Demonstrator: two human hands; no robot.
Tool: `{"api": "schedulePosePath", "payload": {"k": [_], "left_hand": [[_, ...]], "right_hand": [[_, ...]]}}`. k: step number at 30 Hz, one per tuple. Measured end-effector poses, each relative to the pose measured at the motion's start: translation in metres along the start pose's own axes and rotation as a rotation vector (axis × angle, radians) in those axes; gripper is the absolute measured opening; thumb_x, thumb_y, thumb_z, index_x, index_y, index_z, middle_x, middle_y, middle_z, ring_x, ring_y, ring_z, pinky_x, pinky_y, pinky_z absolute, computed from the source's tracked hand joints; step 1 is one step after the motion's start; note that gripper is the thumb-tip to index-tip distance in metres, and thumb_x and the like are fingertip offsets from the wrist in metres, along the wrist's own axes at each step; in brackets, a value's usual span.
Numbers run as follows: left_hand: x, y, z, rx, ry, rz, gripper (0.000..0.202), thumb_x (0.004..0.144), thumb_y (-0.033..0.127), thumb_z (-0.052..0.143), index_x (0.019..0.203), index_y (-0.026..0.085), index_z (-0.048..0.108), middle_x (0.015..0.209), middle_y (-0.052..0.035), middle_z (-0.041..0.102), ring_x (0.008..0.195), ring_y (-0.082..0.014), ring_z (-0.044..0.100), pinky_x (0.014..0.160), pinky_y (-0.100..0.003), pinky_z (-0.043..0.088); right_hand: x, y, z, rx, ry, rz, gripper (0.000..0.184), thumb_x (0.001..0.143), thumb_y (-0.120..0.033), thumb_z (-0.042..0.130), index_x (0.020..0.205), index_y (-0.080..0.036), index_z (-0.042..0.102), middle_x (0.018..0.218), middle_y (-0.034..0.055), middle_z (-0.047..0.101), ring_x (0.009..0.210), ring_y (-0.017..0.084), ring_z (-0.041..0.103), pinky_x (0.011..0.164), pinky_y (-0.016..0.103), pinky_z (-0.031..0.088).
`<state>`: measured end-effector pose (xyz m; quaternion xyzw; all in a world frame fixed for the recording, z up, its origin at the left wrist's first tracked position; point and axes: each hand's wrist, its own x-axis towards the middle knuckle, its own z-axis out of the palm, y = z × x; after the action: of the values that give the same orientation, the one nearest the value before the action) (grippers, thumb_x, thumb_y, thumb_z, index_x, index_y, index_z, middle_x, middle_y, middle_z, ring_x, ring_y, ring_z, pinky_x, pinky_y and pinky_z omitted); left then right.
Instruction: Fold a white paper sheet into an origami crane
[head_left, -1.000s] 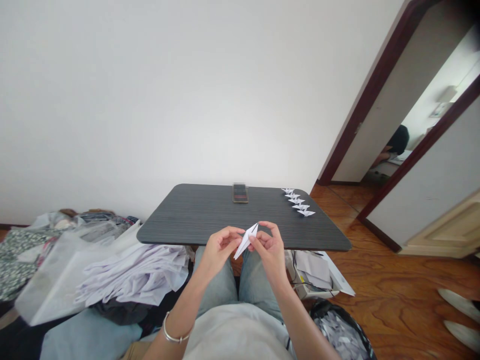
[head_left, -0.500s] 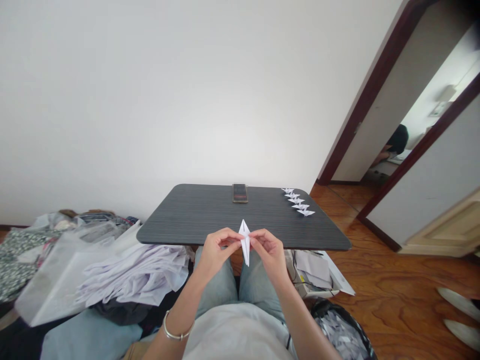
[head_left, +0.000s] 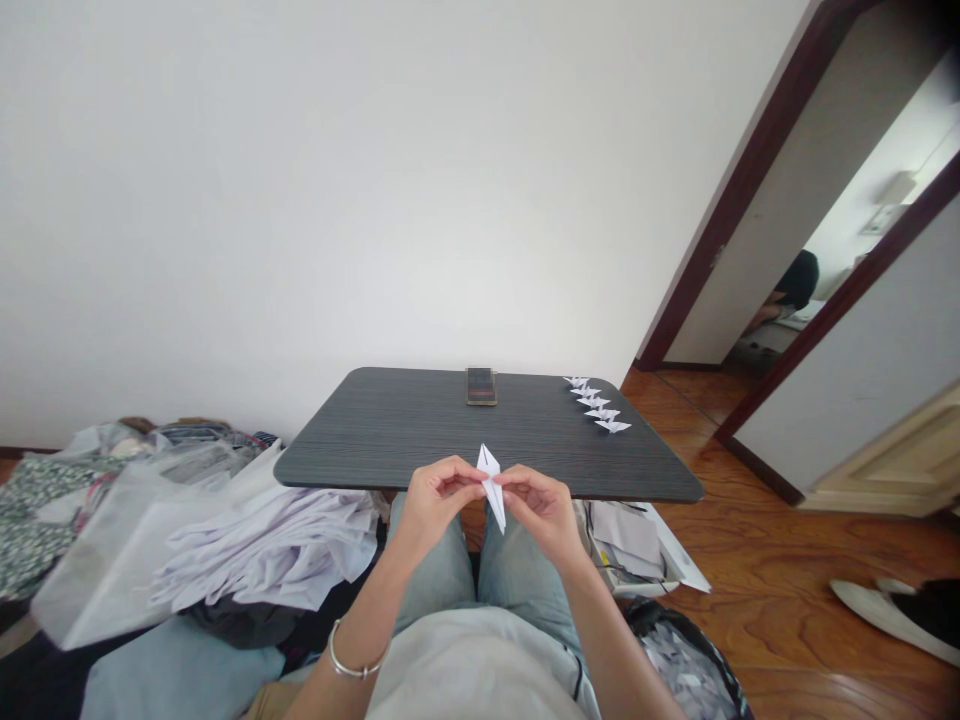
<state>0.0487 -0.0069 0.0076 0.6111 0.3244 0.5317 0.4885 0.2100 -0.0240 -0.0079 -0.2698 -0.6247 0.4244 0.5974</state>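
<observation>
A narrow, pointed piece of folded white paper (head_left: 490, 465) is held over the near edge of the dark table (head_left: 375, 425). My left hand (head_left: 439, 500) pinches its middle from the left between thumb and fingers. From the other side, my right hand (head_left: 541, 505) pinches the same part. One tip of the paper points away from me, the other down towards my lap. Several small white paper cranes (head_left: 598, 403) stand in a slanting row at the table's right side.
A phone (head_left: 481, 386) lies at the table's back edge by the wall. Left of my legs are piled white cloth (head_left: 277, 545) and plastic bags. To the right are a box of papers (head_left: 626, 540), a black bag of scraps (head_left: 686, 660) and a person's shoe (head_left: 889, 615).
The folded paper has tilted, its lower tip swinging to the right. My right hand has shifted slightly right and down with it. The shoes at the right have moved.
</observation>
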Motion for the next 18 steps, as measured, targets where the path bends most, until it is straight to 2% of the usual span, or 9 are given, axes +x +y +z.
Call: {"api": "schedulePosePath", "payload": {"k": [7, 12, 18], "left_hand": [[-0.002, 0.001, 0.005, 0.03, 0.015, 0.034, 0.006, 0.068, 0.017, 0.07, 0.073, 0.014, 0.07, 0.072, -0.0026, 0.065, 0.066, -0.0136, 0.064, 0.065, -0.024, 0.053], [-0.001, -0.002, 0.004, 0.082, -0.009, 0.051, 0.007, 0.069, 0.018, 0.069, 0.074, 0.014, 0.07, 0.073, -0.0034, 0.066, 0.067, -0.0136, 0.064, 0.065, -0.024, 0.053], [-0.001, 0.0, 0.002, 0.12, 0.0, 0.054, 0.007, 0.069, 0.018, 0.069, 0.074, 0.013, 0.069, 0.074, -0.0041, 0.066, 0.067, -0.0141, 0.064, 0.066, -0.025, 0.053]], "right_hand": [[-0.001, -0.003, 0.003, 0.048, 0.013, 0.096, 0.015, 0.081, -0.032, 0.061, 0.088, -0.021, 0.068, 0.076, 0.0035, 0.066, 0.065, 0.016, 0.06, 0.062, 0.027, 0.047], [0.0, 0.003, 0.004, 0.086, 0.076, 0.119, 0.011, 0.077, -0.026, 0.067, 0.087, -0.021, 0.065, 0.075, 0.0019, 0.066, 0.067, 0.015, 0.062, 0.062, 0.024, 0.047], [-0.001, 0.01, 0.005, 0.038, 0.088, 0.104, 0.008, 0.08, -0.026, 0.063, 0.085, -0.02, 0.064, 0.071, 0.0018, 0.067, 0.065, 0.015, 0.063, 0.064, 0.025, 0.049]]}}
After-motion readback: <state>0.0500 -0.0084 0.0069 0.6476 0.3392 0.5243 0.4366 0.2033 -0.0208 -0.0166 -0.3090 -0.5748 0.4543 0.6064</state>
